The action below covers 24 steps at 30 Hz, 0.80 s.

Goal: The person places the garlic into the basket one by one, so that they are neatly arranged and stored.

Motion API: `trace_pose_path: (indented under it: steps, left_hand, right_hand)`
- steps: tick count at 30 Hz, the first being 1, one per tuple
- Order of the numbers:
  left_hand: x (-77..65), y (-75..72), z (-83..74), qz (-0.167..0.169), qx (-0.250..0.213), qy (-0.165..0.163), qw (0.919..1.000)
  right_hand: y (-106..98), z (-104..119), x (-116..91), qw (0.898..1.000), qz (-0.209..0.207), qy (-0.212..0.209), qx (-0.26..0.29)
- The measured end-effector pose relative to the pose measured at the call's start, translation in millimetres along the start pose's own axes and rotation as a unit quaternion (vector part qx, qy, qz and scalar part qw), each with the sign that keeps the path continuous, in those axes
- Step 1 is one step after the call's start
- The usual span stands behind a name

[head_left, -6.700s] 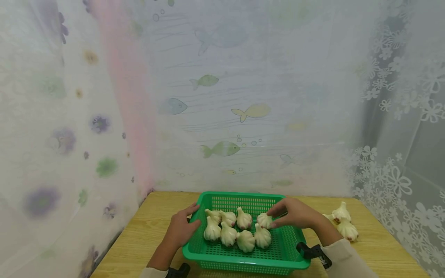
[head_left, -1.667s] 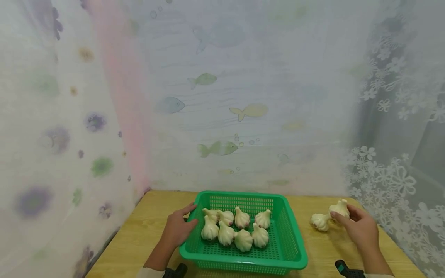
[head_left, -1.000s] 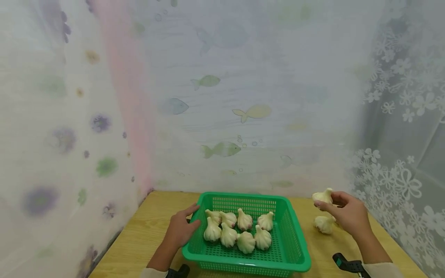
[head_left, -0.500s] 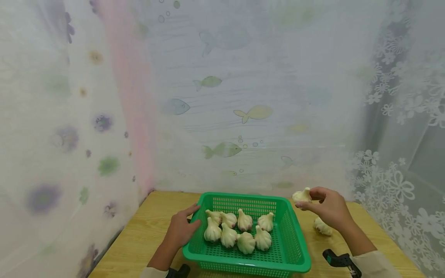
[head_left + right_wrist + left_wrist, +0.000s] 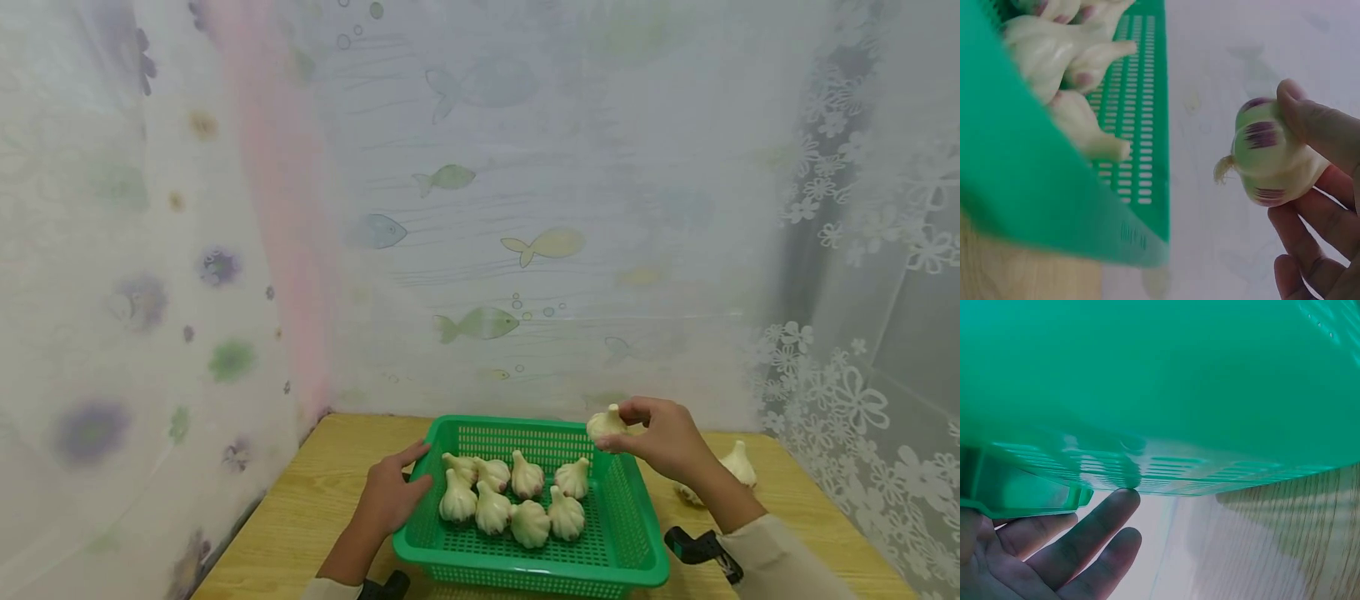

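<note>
A green plastic basket (image 5: 528, 563) stands on the table, with several garlic bulbs (image 5: 492, 508) on its left and middle floor. At its left rim my left hand (image 5: 387, 498) holds on, thumb over the edge and other fingers along the outer wall; the left wrist view shows those fingers (image 5: 1094, 540) against the slotted side. Above the basket's back right corner, my right hand (image 5: 666, 440) pinches one garlic bulb (image 5: 605, 423) between thumb and fingers, stem up. Purple streaks and a root tuft show on this bulb (image 5: 1266, 153) in the right wrist view.
Beyond my right forearm, garlic bulbs (image 5: 738, 467) lie on the wooden table (image 5: 285, 525), partly hidden by the arm. A patterned curtain (image 5: 480, 250) hangs close behind the table and along both sides.
My right hand has lifted a garlic bulb from the right of the table and carried it left over the basket's corner. Earlier it released another bulb inside. My left hand stays put.
</note>
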State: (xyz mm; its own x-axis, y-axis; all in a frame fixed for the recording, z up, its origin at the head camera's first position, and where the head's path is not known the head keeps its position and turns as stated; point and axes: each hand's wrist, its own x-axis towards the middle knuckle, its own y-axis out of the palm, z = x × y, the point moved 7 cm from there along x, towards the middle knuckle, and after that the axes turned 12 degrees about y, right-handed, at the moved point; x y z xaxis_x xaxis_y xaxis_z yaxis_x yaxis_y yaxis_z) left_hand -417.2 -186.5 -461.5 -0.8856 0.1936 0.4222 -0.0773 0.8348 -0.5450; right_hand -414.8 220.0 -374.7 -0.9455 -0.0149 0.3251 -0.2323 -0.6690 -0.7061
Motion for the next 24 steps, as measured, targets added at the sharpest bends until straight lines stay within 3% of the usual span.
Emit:
trace_pose_path:
  steps: [12,24]
  left_hand:
    - [0.1,0.9,1.9,0.003,-0.004,-0.003,1.0000]
    - [1.1,0.2,3.0,0.000,-0.007,-0.003,1.0000]
  right_hand:
    - [32.1,34.5,2.4,0.997,0.060,-0.042,0.008]
    - [64.3,64.2,1.6,0.987,0.131,-0.092,0.009]
